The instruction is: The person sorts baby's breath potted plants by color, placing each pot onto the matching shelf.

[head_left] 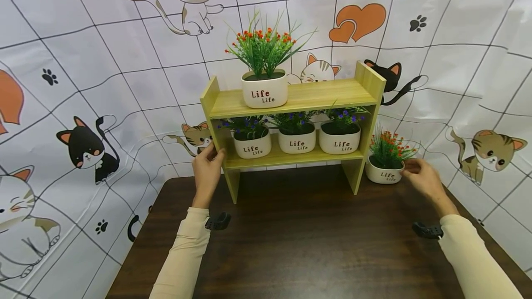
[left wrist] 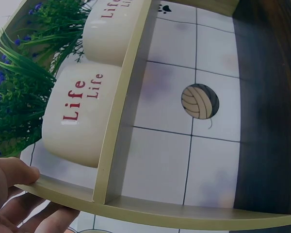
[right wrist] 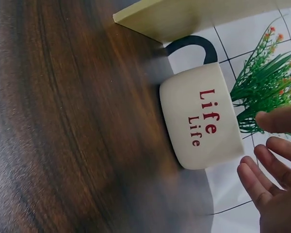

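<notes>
My left hand (head_left: pixel 206 173) pinches the left side panel of a light wooden two-tier shelf (head_left: pixel 328 92); in the left wrist view its thumb (left wrist: pixel 22 174) lies inside the panel and the fingers outside. On the lower tier stand three white "Life" pots with purple flowers: left (head_left: pixel 252 146), middle (head_left: pixel 297 141) and right (head_left: pixel 340 141). A white pot with orange-red flowers (head_left: pixel 266 91) sits on the top board. Another orange-flowered pot (head_left: pixel 383 173) stands on the table, right of the shelf. Beside it my right hand (head_left: pixel 428 183) has its fingers spread and loosely bent, gripping nothing.
The shelf stands at the back of a dark brown wooden table (head_left: pixel 299 239). Behind and beside it hangs a white wall covering (head_left: pixel 137 40) with a grid and cartoon cats. A black band (head_left: pixel 218 221) is on the left wrist, another (head_left: pixel 428 230) on the right.
</notes>
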Motion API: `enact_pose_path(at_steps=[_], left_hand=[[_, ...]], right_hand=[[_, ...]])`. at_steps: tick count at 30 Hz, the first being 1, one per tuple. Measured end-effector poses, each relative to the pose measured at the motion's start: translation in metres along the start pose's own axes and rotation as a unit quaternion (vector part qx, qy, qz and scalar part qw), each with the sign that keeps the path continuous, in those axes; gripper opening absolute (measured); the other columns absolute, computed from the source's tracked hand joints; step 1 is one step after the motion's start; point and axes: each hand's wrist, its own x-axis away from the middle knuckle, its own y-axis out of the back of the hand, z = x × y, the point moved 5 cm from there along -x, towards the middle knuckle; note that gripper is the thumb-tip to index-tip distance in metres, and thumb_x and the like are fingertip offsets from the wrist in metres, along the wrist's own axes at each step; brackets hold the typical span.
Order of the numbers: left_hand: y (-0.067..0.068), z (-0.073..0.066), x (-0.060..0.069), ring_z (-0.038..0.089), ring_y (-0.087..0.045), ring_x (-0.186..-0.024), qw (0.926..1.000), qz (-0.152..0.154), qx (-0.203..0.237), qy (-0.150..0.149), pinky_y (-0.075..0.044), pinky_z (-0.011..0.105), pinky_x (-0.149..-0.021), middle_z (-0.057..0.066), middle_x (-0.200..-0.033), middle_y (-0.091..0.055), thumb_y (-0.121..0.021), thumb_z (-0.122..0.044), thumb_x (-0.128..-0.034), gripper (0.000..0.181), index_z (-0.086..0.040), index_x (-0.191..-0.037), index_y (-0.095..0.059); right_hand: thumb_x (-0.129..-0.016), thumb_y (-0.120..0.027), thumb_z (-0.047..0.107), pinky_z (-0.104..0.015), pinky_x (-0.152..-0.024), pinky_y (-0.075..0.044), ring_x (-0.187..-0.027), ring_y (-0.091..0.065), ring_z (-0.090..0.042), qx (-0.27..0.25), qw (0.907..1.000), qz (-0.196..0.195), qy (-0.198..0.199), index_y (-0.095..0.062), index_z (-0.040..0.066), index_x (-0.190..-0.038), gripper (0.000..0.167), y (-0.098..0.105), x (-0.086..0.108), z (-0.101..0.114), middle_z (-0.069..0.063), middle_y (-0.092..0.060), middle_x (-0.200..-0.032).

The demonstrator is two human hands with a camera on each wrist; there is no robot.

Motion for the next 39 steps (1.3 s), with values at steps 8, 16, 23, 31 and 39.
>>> enact_pose_path(at_steps=[8, 16, 23, 31, 39], left_hand=[[-0.001, 0.003, 0.000, 0.034, -0.076, -0.117, 1.0000, 0.003, -0.002, 0.009, -0.062, 0.039, -0.093, 0.022, -0.126, -0.076, -0.072, -0.010, -0.1013, 0.042, -0.006, -0.143, -0.067], [0.000, 0.002, 0.000, 0.034, -0.076, -0.116, 1.0000, 0.001, -0.007, 0.006, -0.062, 0.045, -0.093, 0.022, -0.125, -0.076, -0.072, -0.011, -0.1012, 0.043, -0.006, -0.143, -0.068], [0.000, 0.001, 0.000, 0.034, -0.076, -0.116, 1.0000, 0.004, 0.002, 0.006, -0.062, 0.035, -0.090, 0.023, -0.126, -0.076, -0.072, -0.010, -0.1008, 0.042, -0.005, -0.142, -0.068], [-0.001, -0.002, 0.000, 0.035, -0.076, -0.116, 1.0000, 0.005, 0.004, 0.000, -0.061, 0.049, -0.093, 0.024, -0.126, -0.075, -0.071, -0.010, -0.1014, 0.043, -0.004, -0.143, -0.067], [0.000, -0.001, 0.001, 0.035, -0.075, -0.118, 0.9999, 0.005, -0.001, 0.009, -0.061, 0.051, -0.094, 0.023, -0.127, -0.075, -0.071, -0.010, -0.1013, 0.042, -0.006, -0.143, -0.067]], right_hand=[[-0.103, -0.067, 0.028, -0.071, -0.105, -0.043, -0.132, -0.048, -0.063, -0.028, 0.9965, 0.062, -0.049, -0.030, -0.022, -0.152, 0.079, -0.013, -0.010, -0.006, -0.048, -0.041, -0.147], [-0.101, -0.071, 0.026, -0.077, -0.120, -0.025, -0.151, -0.019, -0.068, -0.086, 0.9881, 0.118, -0.048, -0.006, -0.014, -0.164, 0.098, -0.027, -0.019, -0.003, -0.050, -0.012, -0.164], [-0.102, -0.070, 0.026, -0.079, -0.123, -0.012, -0.154, -0.002, -0.069, -0.116, 0.9796, 0.153, -0.059, 0.014, -0.010, -0.163, 0.110, -0.036, -0.018, -0.003, -0.048, 0.008, -0.166], [-0.096, -0.076, 0.037, -0.080, -0.119, -0.019, -0.146, -0.011, -0.075, -0.013, 0.9862, 0.131, -0.100, 0.007, -0.027, -0.155, 0.120, -0.038, -0.018, -0.011, -0.059, -0.005, -0.155], [-0.091, -0.083, 0.039, -0.081, -0.117, -0.017, -0.143, -0.009, -0.075, 0.010, 0.9858, 0.105, -0.131, 0.000, -0.024, -0.157, 0.123, -0.045, -0.013, -0.016, -0.057, -0.004, -0.151]])
